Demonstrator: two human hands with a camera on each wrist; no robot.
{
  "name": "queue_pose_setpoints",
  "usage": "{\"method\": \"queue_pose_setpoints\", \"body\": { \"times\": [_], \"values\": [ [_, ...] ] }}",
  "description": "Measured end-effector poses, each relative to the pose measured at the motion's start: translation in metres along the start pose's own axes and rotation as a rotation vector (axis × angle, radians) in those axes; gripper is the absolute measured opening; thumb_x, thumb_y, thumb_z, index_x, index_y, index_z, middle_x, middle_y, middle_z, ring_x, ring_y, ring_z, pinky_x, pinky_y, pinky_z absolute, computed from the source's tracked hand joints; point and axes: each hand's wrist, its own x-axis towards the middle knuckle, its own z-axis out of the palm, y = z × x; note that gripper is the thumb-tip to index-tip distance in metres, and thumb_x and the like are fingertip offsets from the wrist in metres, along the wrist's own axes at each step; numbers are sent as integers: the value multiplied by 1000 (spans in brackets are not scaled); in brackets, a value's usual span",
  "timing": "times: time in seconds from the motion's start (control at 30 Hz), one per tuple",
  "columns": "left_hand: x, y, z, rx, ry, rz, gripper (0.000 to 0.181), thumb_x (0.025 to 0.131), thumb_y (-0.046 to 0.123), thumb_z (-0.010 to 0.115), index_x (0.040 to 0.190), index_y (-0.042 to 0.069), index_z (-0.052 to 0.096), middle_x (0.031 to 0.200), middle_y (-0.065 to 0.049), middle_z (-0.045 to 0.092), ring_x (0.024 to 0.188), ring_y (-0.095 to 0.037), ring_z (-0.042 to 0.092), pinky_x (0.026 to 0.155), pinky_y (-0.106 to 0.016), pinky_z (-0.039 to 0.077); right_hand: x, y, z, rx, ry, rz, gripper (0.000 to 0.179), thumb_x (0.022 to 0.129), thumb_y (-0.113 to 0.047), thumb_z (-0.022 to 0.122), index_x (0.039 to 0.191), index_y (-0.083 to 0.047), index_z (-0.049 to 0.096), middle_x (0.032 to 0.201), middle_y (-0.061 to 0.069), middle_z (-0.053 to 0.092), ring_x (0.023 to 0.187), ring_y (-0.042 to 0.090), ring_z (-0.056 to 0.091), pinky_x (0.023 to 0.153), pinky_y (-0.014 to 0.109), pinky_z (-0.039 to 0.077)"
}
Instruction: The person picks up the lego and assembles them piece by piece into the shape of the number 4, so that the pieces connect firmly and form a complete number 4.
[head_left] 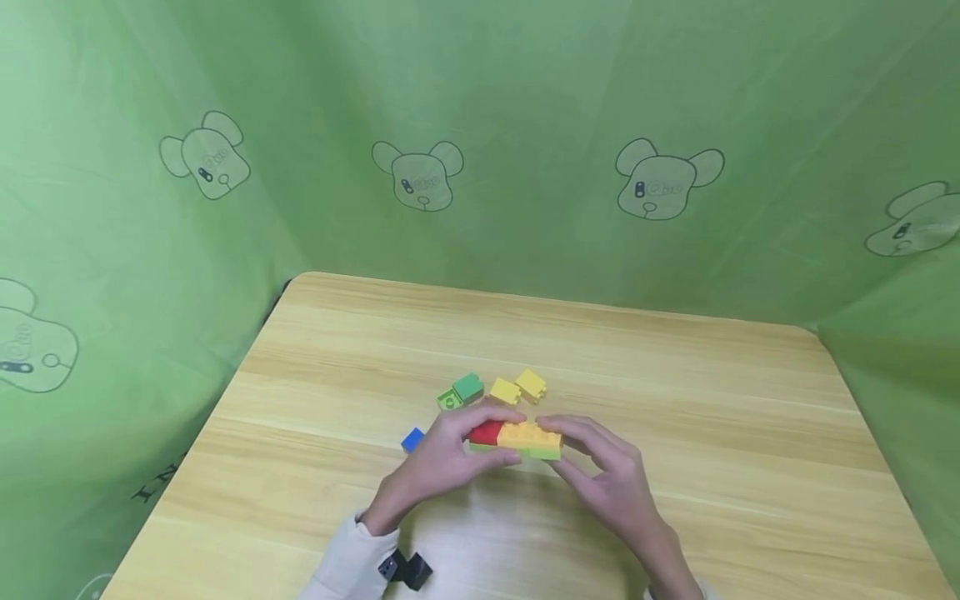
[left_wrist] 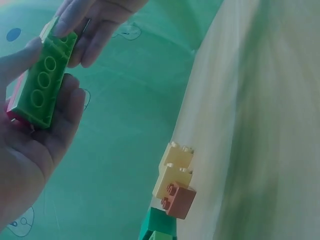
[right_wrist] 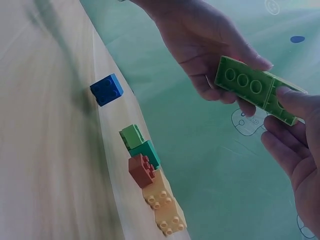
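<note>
Both hands hold one built block of toy bricks over the table. On top it has a red brick (head_left: 485, 432) at the left and an orange-yellow brick (head_left: 528, 435) at the right, with light green bricks (head_left: 545, 454) beneath. My left hand (head_left: 438, 454) grips the red end, thumb along the front and fingers behind. At the other end, my right hand (head_left: 611, 475) pinches the block between thumb and fingers. The right wrist view shows the hollow green underside (right_wrist: 243, 81), a longer brick beside a shorter one.
Loose bricks lie on the wooden table (head_left: 712, 400): a blue brick (head_left: 412, 440), a light green brick (head_left: 450, 401), a dark green brick (head_left: 468, 387), two yellow bricks (head_left: 532, 384) and a reddish-brown brick (right_wrist: 141, 171), hidden in the head view. A green printed curtain (head_left: 525, 83) surrounds the table.
</note>
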Motion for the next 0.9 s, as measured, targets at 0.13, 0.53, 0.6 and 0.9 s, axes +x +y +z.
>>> {"method": "queue_pose_setpoints", "body": {
  "times": [0.13,0.53,0.6,0.9],
  "values": [
    [-2,1,1,-63,46,-43,45,86,7,84,127,2,66,128,-11,69,112,-19,68,92,-36,61,0,0,1,14,-11,4,42,102,-31,67,120,6,70,117,20,72,120,13,66,93,26,58],
    [-7,1,0,-157,119,-80,44,85,1,84,124,1,63,130,-16,63,118,-26,64,100,-40,58,-1,-2,5,46,-40,42,46,99,-28,71,129,7,64,125,22,69,124,16,64,96,28,57],
    [-8,1,1,-224,122,-91,48,85,-3,82,127,-2,59,132,-19,59,115,-26,65,93,-40,61,-1,-2,7,60,-24,33,46,100,-28,70,126,9,65,123,23,69,123,16,65,95,28,57],
    [-14,-2,1,-343,177,-145,47,89,5,81,125,-4,53,129,-17,60,112,-24,66,87,-36,63,0,-4,11,140,-20,54,49,98,-22,72,130,14,60,128,27,65,126,17,63,97,32,57]
  ]
}}
